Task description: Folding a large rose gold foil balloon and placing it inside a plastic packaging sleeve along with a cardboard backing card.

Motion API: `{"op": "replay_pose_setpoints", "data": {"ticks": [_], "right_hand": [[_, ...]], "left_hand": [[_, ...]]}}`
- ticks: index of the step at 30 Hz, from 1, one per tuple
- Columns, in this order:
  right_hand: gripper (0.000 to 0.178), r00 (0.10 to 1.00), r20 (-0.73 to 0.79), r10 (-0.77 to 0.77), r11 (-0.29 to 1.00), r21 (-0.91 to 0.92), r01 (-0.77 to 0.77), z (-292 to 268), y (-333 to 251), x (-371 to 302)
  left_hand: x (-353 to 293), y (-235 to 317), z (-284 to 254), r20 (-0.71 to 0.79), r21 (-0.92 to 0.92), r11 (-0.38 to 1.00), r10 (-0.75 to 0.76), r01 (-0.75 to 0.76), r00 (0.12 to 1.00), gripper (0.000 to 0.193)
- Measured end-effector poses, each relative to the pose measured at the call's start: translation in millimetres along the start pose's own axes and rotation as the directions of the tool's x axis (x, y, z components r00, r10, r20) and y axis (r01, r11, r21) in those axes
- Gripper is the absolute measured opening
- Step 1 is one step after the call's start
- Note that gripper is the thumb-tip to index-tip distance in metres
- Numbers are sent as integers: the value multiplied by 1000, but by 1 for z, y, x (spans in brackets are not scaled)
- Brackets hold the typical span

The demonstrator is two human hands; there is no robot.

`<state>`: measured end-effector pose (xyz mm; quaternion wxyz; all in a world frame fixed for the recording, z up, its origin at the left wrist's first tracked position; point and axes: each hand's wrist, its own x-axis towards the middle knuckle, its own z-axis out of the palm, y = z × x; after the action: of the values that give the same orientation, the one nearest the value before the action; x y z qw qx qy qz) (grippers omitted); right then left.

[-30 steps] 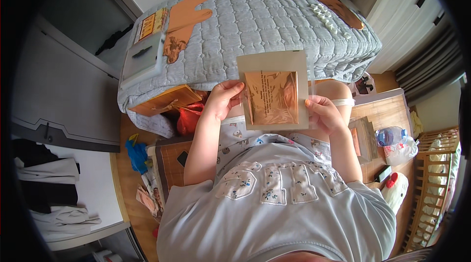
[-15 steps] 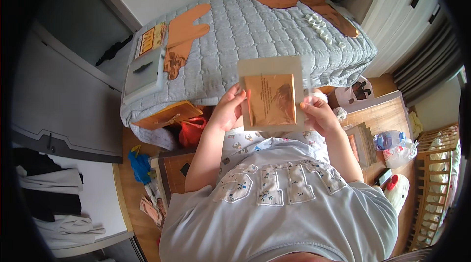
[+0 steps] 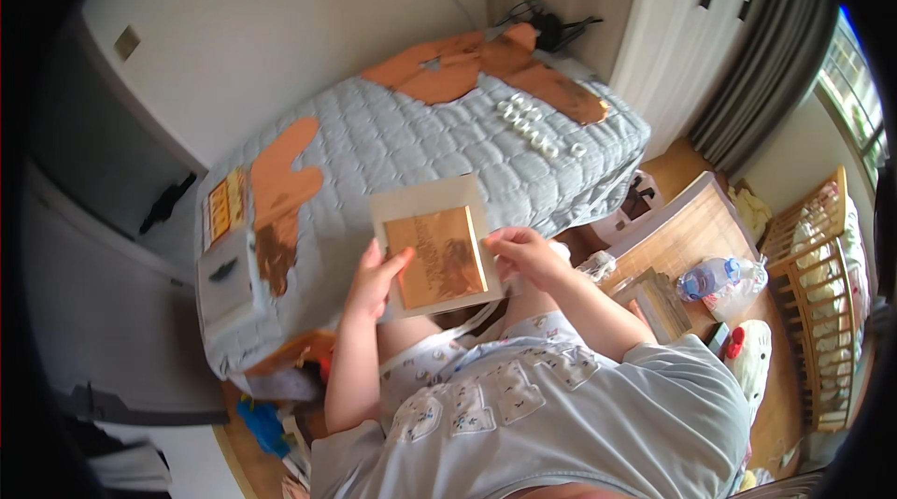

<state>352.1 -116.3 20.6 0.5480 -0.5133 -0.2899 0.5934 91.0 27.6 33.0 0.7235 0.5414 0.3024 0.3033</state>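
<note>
A flat, square foil card [image 3: 433,265], shiny copper in the middle with a pale wide border, is held up over my lap. My left hand [image 3: 374,282] grips its left edge, with the thumb lying on the front. At the upper right edge my right hand [image 3: 525,258] pinches the border between thumb and fingers. Dark print and a darker patch show on the copper face. Behind the card lies the grey quilted mattress [image 3: 402,139], with a copper-brown cut-out sheet [image 3: 285,177] on its left side.
More copper-brown sheets [image 3: 430,67] and several small white pieces [image 3: 537,130] lie toward the mattress's far right. A pale flat case [image 3: 229,275] and a yellow-red packet [image 3: 224,209] sit at its left. To the right are a plastic bottle [image 3: 703,280] and a wooden crib [image 3: 813,312].
The view has swung, showing more wall and window. The card has tilted, its right side now higher in the picture, and both hands still hold it.
</note>
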Motion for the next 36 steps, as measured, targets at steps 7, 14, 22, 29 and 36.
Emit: {"op": "replay_pose_setpoints", "data": {"ticks": [7, 14, 22, 29, 36], "right_hand": [[34, 816, -200, -542, 720, -610, 329, -53, -66, 34], [28, 422, -370, -827, 335, -929, -158, -243, -165, 121], [31, 523, -494, -695, 297, -859, -417, -329, -195, 198], [34, 483, -433, -761, 265, -887, -378, -348, -199, 197], [28, 592, -247, -767, 303, -953, -4, -231, -172, 136]], "left_hand": [[102, 67, -38, -69, 488, 871, -23, 54, 997, 74], [133, 57, 1, -43, 997, 72, 354, 19, 934, 67], [115, 3, 4, 57, 996, -77, 229, -40, 972, 79], [77, 6, 12, 209, 961, 131, 233, -244, 950, 60], [69, 25, -2, 56, 919, 350, 336, -180, 940, 52]]}}
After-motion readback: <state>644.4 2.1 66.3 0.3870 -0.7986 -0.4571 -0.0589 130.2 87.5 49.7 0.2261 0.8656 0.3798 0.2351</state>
